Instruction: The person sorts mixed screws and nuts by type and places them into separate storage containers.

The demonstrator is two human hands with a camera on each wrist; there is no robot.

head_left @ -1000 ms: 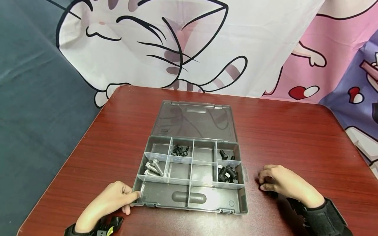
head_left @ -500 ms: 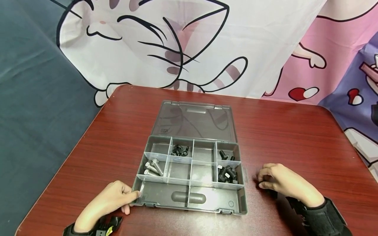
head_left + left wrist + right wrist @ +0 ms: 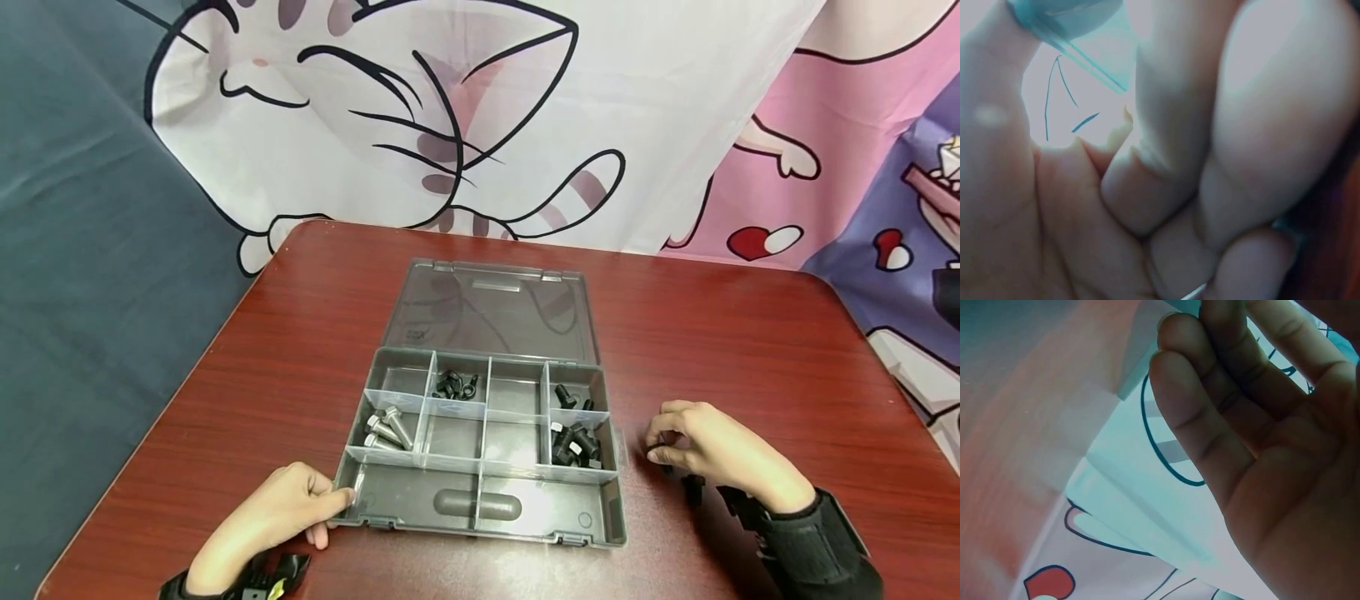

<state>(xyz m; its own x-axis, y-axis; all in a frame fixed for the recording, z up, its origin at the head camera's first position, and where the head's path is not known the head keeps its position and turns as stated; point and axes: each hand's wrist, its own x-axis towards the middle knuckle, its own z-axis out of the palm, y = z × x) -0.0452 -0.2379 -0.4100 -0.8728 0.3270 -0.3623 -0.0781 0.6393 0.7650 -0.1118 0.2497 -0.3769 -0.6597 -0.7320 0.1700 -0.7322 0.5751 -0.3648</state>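
Note:
My left hand [image 3: 300, 498] grips the front left corner of a grey divided organizer box [image 3: 552, 537], thumb on the rim and fingers beneath; the left wrist view shows the curled fingers close up. Silver bolts [image 3: 387, 428] lie in a left compartment, small black hardware [image 3: 456, 385] in a back one. Black bolts [image 3: 576, 444] fill a right compartment, with a couple more black bolts [image 3: 565, 396] behind them. Right of the box, my right hand [image 3: 712, 442] hovers low over the table, fingers loosely bent. Nothing shows in it; a dark shape beneath is unclear.
The box's translucent lid [image 3: 491, 308] lies opened back on the red-brown table [image 3: 712, 325]. Behind the table hangs a cat-printed cloth [image 3: 525, 108]. A strap [image 3: 802, 533] wraps the right wrist.
My right hand has risen slightly and shifted a little left and away from me. The left hand keeps its hold on the box corner, and the box contents look the same.

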